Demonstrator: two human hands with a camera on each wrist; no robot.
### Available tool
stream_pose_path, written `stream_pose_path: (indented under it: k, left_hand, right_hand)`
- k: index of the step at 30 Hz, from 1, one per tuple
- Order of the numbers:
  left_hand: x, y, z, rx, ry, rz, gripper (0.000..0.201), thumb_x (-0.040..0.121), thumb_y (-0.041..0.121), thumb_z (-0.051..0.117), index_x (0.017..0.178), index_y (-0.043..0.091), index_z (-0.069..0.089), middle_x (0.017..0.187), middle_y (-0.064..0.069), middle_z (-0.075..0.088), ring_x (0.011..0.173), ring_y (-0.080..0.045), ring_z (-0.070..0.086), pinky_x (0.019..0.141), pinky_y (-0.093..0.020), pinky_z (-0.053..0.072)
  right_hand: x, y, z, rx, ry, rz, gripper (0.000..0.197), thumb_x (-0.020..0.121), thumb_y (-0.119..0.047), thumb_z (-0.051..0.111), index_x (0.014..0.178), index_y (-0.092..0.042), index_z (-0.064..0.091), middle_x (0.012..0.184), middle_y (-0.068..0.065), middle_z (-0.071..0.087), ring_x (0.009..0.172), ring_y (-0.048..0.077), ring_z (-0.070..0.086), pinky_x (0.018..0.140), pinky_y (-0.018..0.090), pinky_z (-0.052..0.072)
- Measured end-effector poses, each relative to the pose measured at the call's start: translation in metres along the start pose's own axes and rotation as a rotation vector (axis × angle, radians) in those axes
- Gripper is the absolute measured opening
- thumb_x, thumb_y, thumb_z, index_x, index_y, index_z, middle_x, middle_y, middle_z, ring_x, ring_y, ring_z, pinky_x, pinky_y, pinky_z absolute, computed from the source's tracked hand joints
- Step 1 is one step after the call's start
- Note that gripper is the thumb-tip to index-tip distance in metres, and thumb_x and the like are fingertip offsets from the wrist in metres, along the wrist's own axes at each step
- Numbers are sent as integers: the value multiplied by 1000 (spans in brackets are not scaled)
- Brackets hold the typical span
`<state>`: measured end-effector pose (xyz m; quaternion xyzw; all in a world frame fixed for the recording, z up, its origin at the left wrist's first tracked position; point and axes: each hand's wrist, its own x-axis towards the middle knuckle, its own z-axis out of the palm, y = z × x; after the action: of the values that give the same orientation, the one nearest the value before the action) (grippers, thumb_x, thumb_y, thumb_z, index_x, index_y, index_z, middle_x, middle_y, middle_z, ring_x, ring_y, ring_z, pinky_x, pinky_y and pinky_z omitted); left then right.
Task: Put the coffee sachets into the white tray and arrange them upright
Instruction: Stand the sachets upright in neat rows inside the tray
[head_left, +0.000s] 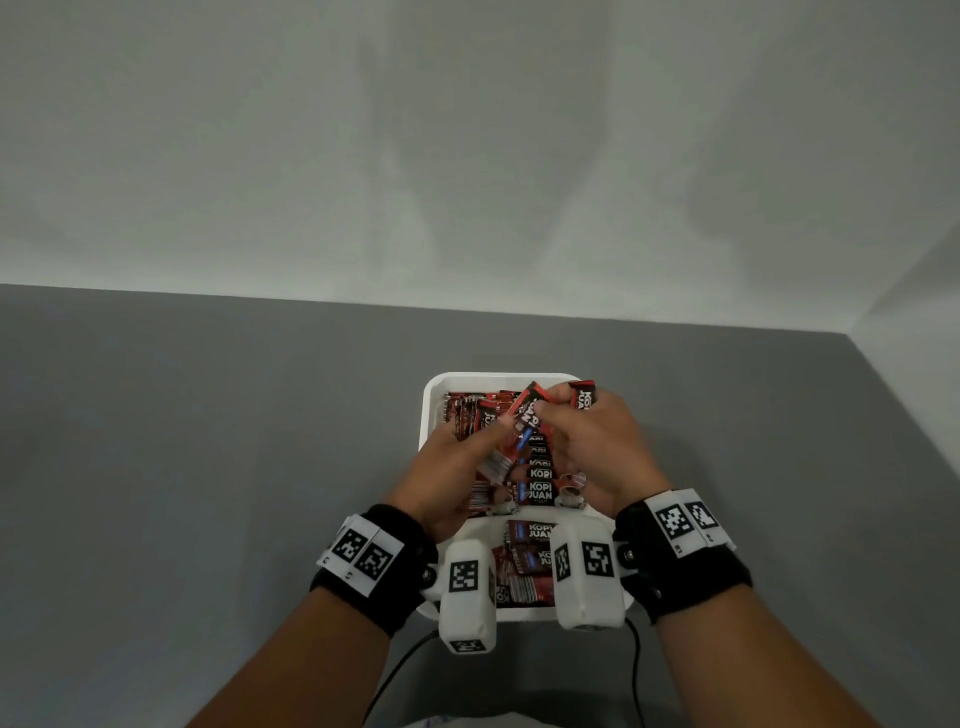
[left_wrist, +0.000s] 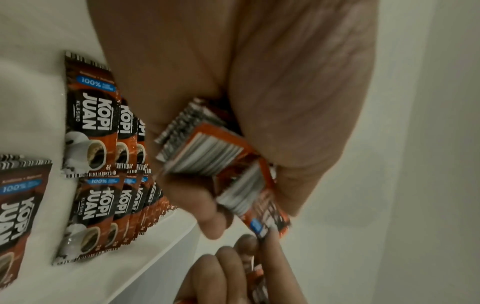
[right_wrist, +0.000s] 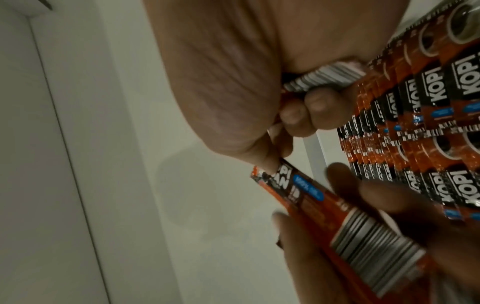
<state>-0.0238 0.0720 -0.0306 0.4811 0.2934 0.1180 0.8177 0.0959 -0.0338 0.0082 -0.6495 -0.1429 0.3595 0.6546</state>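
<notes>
The white tray (head_left: 430, 410) sits on the grey table, and both hands are over it. Red-and-black coffee sachets (head_left: 540, 475) stand in rows in its middle (left_wrist: 93, 207) (right_wrist: 426, 115); others lie loose at the far end and in the near part (head_left: 524, 564). My left hand (head_left: 462, 467) grips a small bundle of sachets (left_wrist: 207, 152) (right_wrist: 363, 236). My right hand (head_left: 592, 441) holds further sachets (head_left: 583, 399) curled in its palm (right_wrist: 324, 79), and its thumb and forefinger pinch the top end of one sachet (head_left: 527, 413) (right_wrist: 285, 185) of the left hand's bundle.
The grey table (head_left: 208, 467) spreads wide to the left and right of the tray, up to a white wall (head_left: 467, 156) behind and a wall corner at the right. White wrist cameras (head_left: 467, 592) with black cables hang over the tray's near end.
</notes>
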Motion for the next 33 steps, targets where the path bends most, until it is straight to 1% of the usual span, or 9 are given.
stream_pose_path:
  k: [3,8,13,19,23,27,29,31,33]
  left_hand:
    - [2,5,-10,-84,-39,-123,32,98,33,60,111,4,64,87,-14,69,55,-14,60,38,-19,41]
    - [4,12,-12,37,4,-15,14,89,-11,59,97,1,58,72,-13,63,46,-15,55,38,-21,42]
    - [9,12,-13,10,97,129,19,86,-10,66,99,3,62,82,-14,69,59,-19,63,44,-23,43]
    - [11,14,-9,66,225,245,19,85,-5,71,88,10,61,78,-10,68,62,-20,62,46,-27,43]
    - [11,5,0,178,243,309,18,85,6,78,81,13,62,75,-8,67,62,-18,60,55,-32,50]
    - [4,1,20,389,51,406,21,82,-3,75,98,11,74,91,-4,77,86,-16,74,76,-31,59]
    - [4,0,23,355,-29,343,26,81,-5,75,104,6,73,98,-15,75,91,-24,73,81,-37,58]
    - [3,1,21,147,-30,205,18,81,-2,68,100,0,69,91,-31,66,79,-31,65,70,-40,54]
    - [2,3,16,-97,-19,43,24,86,-4,51,103,1,67,83,-24,60,67,-27,59,58,-33,52]
  right_hand:
    - [3,-2,-10,-6,18,-31,8,98,-1,58,93,-7,58,51,-2,52,35,5,44,35,17,34]
    - [3,3,-19,68,10,-31,8,89,-13,65,88,-6,67,61,9,53,41,16,36,41,23,25]
    - [2,7,-24,-81,45,-72,17,86,9,69,90,-8,67,52,-9,57,41,5,52,41,19,39]
    - [6,14,-21,-214,140,-135,16,83,-13,79,93,-22,70,86,6,71,76,21,74,68,40,63]
    - [2,9,-4,128,48,-8,11,96,-19,67,95,-10,60,67,-1,62,48,5,57,40,19,44]
    - [11,6,19,157,-6,18,20,95,-27,70,101,-10,63,82,5,71,73,15,71,61,29,55]
    - [16,5,24,69,70,12,12,96,-25,67,97,-14,61,80,0,69,70,11,70,64,30,54]
    - [17,3,24,98,111,55,13,100,-19,58,88,-17,57,68,-1,62,58,13,63,61,32,50]
    - [12,0,21,129,92,85,23,103,-16,53,80,-17,53,55,1,51,44,14,50,50,30,48]
